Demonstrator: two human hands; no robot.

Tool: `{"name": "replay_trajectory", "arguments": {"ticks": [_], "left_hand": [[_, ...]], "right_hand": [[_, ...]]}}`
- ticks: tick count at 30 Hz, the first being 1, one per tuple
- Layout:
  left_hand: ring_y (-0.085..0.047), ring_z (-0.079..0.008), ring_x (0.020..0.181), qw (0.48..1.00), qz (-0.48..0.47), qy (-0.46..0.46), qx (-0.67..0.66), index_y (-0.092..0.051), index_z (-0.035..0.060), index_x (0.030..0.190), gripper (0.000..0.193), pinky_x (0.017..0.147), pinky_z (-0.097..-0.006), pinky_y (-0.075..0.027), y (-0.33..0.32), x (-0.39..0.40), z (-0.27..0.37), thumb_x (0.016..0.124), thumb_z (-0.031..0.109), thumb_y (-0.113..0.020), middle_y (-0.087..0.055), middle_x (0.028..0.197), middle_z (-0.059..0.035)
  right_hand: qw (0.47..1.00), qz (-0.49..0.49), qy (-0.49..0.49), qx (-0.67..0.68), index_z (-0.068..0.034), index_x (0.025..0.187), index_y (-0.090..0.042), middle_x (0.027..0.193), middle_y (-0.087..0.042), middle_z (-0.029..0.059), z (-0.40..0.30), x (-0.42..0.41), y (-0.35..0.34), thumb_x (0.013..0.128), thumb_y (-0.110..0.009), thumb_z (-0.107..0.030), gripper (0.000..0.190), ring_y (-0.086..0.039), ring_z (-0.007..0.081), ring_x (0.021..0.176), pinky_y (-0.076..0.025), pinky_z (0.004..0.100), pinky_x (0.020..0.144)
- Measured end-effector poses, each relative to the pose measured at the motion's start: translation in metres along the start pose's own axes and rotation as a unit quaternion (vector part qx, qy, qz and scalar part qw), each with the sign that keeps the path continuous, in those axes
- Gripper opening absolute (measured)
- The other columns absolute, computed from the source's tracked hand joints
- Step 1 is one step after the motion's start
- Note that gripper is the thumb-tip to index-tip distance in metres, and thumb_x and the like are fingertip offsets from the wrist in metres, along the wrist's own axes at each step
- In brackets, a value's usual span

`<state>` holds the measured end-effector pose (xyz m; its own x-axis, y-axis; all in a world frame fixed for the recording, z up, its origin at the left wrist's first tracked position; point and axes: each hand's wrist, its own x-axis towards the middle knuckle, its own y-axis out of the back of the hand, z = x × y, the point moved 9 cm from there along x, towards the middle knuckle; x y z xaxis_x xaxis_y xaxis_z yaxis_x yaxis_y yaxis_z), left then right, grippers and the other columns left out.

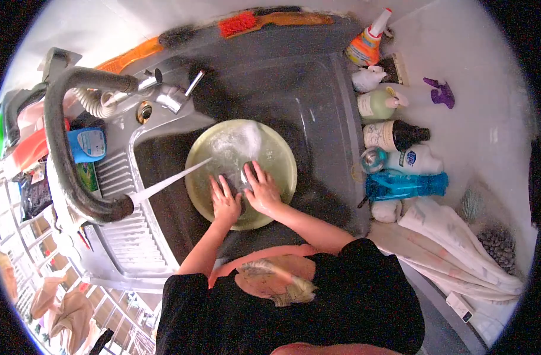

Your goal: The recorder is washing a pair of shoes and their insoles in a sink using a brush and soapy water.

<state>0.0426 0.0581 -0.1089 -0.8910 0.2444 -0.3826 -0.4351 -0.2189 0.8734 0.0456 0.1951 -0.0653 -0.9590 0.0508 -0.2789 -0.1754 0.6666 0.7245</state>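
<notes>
A round pale yellow basin [289, 195] of water with white suds stands in the dark grey sink [323, 146]. Both my hands are in it, close together. My left hand [226, 206] grips a dark item [229, 181] mostly under the water, fingers on one side and thumb on the other. Fingers of my right hand [264, 191] lie over a second dark item with a white edge [244, 177], the thumb along its near side. Cloudy water and my hands hide their shapes, so I cannot tell what they are. A water stream [173, 179] falls into the basin.
The stream leaves a curved grey faucet spout [99, 211] arching over the ribbed drainboard [133, 242] at left. Several bottles, including a blue one [405, 184], line the right ledge beside a white cloth [434, 235]. Brushes, one with red bristles [237, 24], lie along the back rim.
</notes>
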Motion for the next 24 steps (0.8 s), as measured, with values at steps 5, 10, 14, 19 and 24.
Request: {"name": "replay_trajectory", "arguments": {"ticks": [5,10,14,19,24], "left_hand": [[-0.003,-0.0426,0.136,0.974,-0.214,0.042,0.06,-0.013,0.0109,0.146,0.076,0.11,-0.0545,-0.003,-0.087,0.018,-0.02,0.086,0.045,-0.044,-0.007,0.15,-0.0195],[-0.008,-0.0374,0.137,0.995,-0.1,-0.005,0.004,-0.026,0.0195,0.143,0.067,0.11,-0.0525,-0.002,-0.075,0.032,0.002,0.087,0.054,-0.039,-0.016,0.15,-0.0153],[-0.019,-0.0325,0.136,0.932,-0.306,0.036,-0.191,-0.031,0.017,0.141,0.065,0.112,-0.0447,-0.01,-0.161,0.013,-0.045,0.087,0.051,-0.042,-0.027,0.146,-0.0157],[-0.03,-0.033,0.131,0.94,-0.303,-0.136,-0.08,-0.039,0.0108,0.136,0.057,0.111,-0.0439,-0.017,-0.18,0.031,-0.007,0.089,0.043,-0.039,-0.035,0.141,-0.0168],[-0.033,-0.0417,0.126,0.988,-0.153,0.011,-0.007,-0.04,0.0069,0.135,0.064,0.107,-0.049,-0.022,-0.086,0.033,-0.017,0.086,0.049,-0.041,-0.039,0.135,-0.0253]], "right_hand": [[0.982,-0.168,-0.082,-0.004,-0.007,0.14,-0.028,0.144,-0.023,0.0243,0.056,0.021,-0.107,0.087,-0.046,-0.029,0.06,-0.031,0.0449,0.127,-0.029,0.0543,0.102],[0.99,0.022,0.039,-0.133,-0.005,0.135,-0.035,0.138,-0.033,0.0229,0.055,0.045,-0.106,0.086,-0.048,-0.033,0.059,-0.033,0.038,0.127,-0.028,0.0501,0.104],[0.961,-0.168,0.079,-0.206,-0.008,0.138,-0.032,0.142,-0.029,0.0185,0.035,0.06,-0.131,0.083,-0.048,-0.029,0.061,-0.031,0.0419,0.127,-0.023,0.057,0.104],[0.904,-0.408,-0.001,-0.129,-0.009,0.124,-0.053,0.132,-0.047,0.0152,0.102,0.034,-0.167,0.081,-0.052,-0.042,0.054,-0.042,0.0351,0.122,-0.031,0.0467,0.103],[0.939,-0.34,-0.057,-0.025,-0.011,0.127,-0.05,0.127,-0.049,0.0213,0.072,0.033,-0.12,0.077,-0.059,-0.045,0.061,-0.041,0.0444,0.119,-0.028,0.0526,0.104]]}}
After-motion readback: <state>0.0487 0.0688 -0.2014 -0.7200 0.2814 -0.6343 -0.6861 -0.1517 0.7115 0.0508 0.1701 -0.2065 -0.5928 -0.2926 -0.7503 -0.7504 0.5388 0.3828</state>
